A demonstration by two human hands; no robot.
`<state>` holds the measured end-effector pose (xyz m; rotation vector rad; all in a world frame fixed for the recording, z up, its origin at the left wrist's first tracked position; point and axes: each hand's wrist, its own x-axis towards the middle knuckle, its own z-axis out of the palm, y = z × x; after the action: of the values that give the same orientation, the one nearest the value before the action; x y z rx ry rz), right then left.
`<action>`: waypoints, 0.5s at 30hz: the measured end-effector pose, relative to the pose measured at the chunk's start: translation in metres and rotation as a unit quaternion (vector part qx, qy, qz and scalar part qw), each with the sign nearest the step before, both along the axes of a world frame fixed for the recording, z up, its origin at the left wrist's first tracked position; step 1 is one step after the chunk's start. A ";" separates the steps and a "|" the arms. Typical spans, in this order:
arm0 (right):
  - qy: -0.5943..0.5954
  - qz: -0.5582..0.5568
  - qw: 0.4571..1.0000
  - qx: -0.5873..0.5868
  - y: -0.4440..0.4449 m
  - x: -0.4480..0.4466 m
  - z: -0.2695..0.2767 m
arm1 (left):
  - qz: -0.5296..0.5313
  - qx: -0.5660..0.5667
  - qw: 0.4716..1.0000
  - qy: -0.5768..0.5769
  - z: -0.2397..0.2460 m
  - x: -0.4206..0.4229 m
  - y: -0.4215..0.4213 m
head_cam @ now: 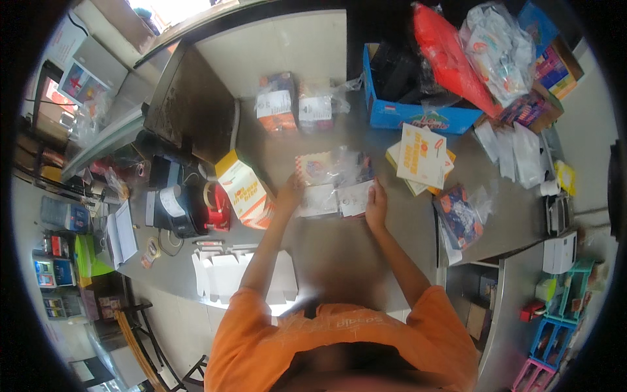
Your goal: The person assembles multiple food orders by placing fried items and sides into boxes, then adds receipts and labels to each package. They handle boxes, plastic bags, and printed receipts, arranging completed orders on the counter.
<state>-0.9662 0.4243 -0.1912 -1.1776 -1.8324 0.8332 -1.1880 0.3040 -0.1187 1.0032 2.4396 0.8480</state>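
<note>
Two plastic-wrapped packs lie side by side in front of me on the metal counter (333,255). The cream pack (316,169) with a red checkered edge is on the left, and my left hand (290,191) grips its outer side. My right hand (376,205) holds the dark blue pack (363,166) by its right side, thumb on top near a white printed slip (355,198). Another white slip (319,200) lies across the cream pack. Clear wrap overlaps where the packs meet, and the fingers beneath are hidden.
Two more slip-covered packs, one orange (275,105) and one pale (315,108), stand at the back. Right are a blue carton (421,117), flat printed boxes (421,157) and a dark pack (459,215). Left are an open printed box (242,188), a red tape dispenser (218,208) and white cartons (225,277).
</note>
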 end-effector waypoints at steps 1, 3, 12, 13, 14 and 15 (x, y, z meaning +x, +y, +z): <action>0.009 0.013 1.000 -0.018 0.008 -0.010 0.003 | 0.017 0.038 0.998 0.038 0.009 -0.010 0.009; -0.043 0.045 0.995 -0.074 0.028 -0.027 0.012 | 0.046 0.075 0.990 0.110 0.027 -0.039 0.023; 0.043 0.135 0.971 -0.190 0.210 -0.188 0.002 | 0.113 0.089 0.990 0.017 0.050 -0.172 0.067; 0.099 0.137 0.958 -0.230 0.219 -0.203 -0.007 | 0.133 0.094 0.986 -0.021 0.048 -0.176 0.071; 0.087 0.187 0.948 -0.244 0.228 -0.217 -0.013 | 0.132 0.073 0.988 -0.012 0.045 -0.179 0.075; 0.033 0.244 0.931 -0.270 0.233 -0.228 -0.017 | 0.133 0.044 0.990 -0.006 0.041 -0.182 0.078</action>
<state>-1.1942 0.6570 -0.2079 -0.9905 -1.9283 1.7253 -1.3702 0.3822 -0.0773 0.7078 2.5824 1.0519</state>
